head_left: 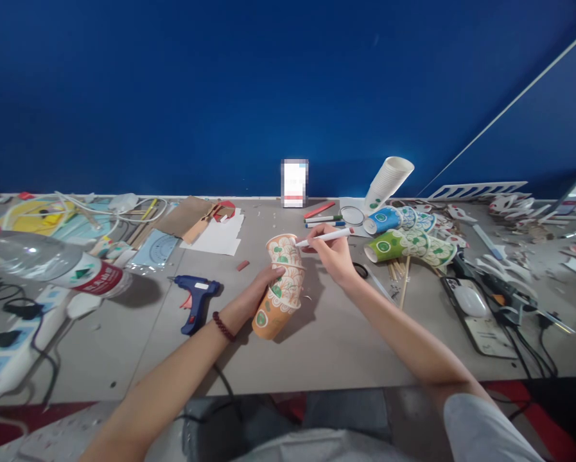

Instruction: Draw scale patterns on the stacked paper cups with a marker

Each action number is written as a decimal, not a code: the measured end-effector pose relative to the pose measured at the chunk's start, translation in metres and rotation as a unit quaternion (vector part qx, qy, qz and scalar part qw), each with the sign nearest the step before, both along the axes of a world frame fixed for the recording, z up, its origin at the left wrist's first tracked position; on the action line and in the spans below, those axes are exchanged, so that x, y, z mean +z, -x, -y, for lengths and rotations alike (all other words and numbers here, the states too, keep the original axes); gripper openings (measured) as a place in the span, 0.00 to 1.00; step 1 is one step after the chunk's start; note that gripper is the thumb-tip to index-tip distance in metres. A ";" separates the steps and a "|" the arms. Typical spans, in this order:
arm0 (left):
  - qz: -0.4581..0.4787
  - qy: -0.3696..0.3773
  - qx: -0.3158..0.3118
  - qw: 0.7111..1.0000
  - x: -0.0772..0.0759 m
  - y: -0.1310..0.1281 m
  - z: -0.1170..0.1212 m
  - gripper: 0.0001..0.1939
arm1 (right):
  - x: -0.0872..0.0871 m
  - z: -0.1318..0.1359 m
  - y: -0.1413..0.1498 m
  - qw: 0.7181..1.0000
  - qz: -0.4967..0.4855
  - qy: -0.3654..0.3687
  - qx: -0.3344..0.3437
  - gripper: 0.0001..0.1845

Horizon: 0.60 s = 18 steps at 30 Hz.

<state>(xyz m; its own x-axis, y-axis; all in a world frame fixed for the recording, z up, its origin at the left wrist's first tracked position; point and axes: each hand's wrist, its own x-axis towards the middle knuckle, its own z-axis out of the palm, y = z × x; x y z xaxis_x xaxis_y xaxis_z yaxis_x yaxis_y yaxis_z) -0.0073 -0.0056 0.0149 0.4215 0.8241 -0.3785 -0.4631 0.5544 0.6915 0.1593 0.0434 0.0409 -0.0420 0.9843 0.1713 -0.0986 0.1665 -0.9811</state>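
Observation:
A curved chain of joined paper cups [286,276], orange at its near end and patterned with green and orange, lies tilted over the table in front of me. My left hand [267,285] grips it from the left side, thumb across the middle cup. In my right hand [333,253] is a white marker with a red end [333,235], its tip at the upper right of the top cup. Whether the tip touches the paper is too small to tell. The red marker cap [320,209] lies behind, beside a green and a blue marker [323,224].
A blue glue gun [196,300] and a large water bottle [56,266] lie to the left. Blue and green cup chains [408,247], a leaning cup stack [388,183], sticks and a phone [478,314] occupy the right. A power strip [22,340] sits at far left.

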 end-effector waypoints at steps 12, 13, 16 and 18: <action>0.007 -0.023 -0.013 1.000 -0.001 0.000 -0.001 0.20 | -0.003 -0.003 0.002 1.000 0.002 0.004 -0.017 0.09; 0.006 -0.023 -0.011 1.000 -0.001 0.000 -0.001 0.20 | -0.004 -0.003 0.001 1.000 0.004 0.003 -0.017 0.09; 0.006 -0.020 -0.014 1.000 -0.003 0.001 -0.002 0.20 | -0.004 -0.003 0.001 1.000 0.008 0.001 -0.020 0.09; 0.005 -0.017 -0.017 1.000 -0.003 0.001 -0.002 0.20 | -0.002 -0.003 0.002 1.000 0.008 0.001 -0.019 0.08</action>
<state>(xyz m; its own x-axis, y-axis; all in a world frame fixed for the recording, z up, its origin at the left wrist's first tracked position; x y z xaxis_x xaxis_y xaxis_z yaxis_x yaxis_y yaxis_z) -0.0083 -0.0039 0.0115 0.4539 0.8210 -0.3462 -0.4512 0.5468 0.7052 0.1577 0.0462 0.0384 -0.0074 0.9855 0.1694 -0.0768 0.1684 -0.9827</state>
